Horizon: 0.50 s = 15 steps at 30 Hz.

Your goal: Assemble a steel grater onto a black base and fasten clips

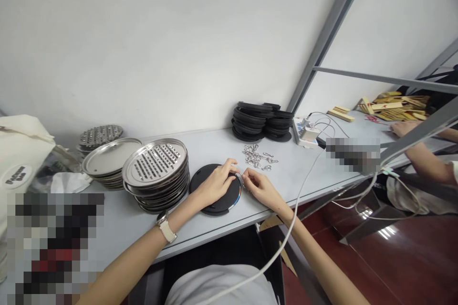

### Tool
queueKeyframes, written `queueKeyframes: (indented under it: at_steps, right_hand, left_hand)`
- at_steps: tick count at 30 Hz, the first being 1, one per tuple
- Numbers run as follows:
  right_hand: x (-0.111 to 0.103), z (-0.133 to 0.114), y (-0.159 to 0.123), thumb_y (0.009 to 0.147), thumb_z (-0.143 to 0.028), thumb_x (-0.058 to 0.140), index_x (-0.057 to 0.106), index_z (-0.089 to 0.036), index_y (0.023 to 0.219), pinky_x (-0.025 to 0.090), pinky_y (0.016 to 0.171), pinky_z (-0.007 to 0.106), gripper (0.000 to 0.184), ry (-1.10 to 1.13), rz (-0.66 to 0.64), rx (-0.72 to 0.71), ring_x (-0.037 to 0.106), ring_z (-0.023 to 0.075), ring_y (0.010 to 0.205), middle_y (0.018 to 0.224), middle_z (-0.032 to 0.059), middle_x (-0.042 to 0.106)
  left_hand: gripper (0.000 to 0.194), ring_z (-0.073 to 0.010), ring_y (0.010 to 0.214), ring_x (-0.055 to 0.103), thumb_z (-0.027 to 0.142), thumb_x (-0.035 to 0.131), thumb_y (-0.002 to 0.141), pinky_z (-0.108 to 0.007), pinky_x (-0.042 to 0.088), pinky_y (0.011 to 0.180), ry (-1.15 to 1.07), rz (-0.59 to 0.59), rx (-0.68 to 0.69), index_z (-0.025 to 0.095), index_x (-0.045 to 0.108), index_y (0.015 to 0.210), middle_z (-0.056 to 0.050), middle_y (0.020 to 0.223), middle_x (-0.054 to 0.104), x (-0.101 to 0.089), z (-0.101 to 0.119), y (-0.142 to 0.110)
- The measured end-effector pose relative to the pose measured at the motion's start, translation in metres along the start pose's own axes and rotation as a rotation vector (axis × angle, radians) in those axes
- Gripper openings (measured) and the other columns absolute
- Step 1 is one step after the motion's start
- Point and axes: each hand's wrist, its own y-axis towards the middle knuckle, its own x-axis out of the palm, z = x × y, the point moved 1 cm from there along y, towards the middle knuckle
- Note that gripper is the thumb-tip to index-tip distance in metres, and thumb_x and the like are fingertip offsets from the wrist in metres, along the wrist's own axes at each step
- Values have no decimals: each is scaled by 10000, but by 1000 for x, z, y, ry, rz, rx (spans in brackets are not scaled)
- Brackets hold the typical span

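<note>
A round black disc (205, 175) lies on the table in front of me, with a thin blue, white and orange strip along its right rim. My left hand (218, 184) rests on top of it, fingers stretched toward the right rim and thumb apart. Just right of that rim, my right hand (260, 188) is closed in a pinch; whatever its fingertips hold is too small to make out. Behind my hands lies a loose pile of small metal hooks or clips (253, 154).
On the left stand stacks of round metal grater plates (157, 162) and plain metal plates (113, 154). Black discs (250, 121) are stacked against the wall. A power strip (304, 135) sits right of them. A white cable (295, 209) crosses over my right forearm. Another person's hand (404, 128) is beyond the frame post.
</note>
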Motion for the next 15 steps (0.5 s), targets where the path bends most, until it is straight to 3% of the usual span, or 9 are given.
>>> queueKeyframes:
  at_steps: [6,11,15]
  right_hand:
    - [5,-2,6,964,-391,394,398,-210,704,332,568,253,317,-37,42,25,404,129,566,598,-45,404]
    - [9,-3,13,966,-391,383,439,-209,728,332,573,255,305,-109,6,-6,433,136,575,611,-36,450]
    - [7,-3,11,972,-389,370,434,-205,722,328,577,252,317,-111,-32,-24,426,132,588,620,-36,445]
  left_hand:
    - [313,-215,1065,549,195,524,874,-424,452,979,158,130,-11,209,427,1172,-75,1137,549,1,-3,-1]
    - [300,-164,903,595,211,556,854,-349,529,827,80,158,-76,211,444,1132,-56,1116,525,2,-8,-1]
    - [230,-159,883,615,214,579,843,-321,537,801,58,124,-85,200,519,1064,-52,1095,555,0,-7,-2]
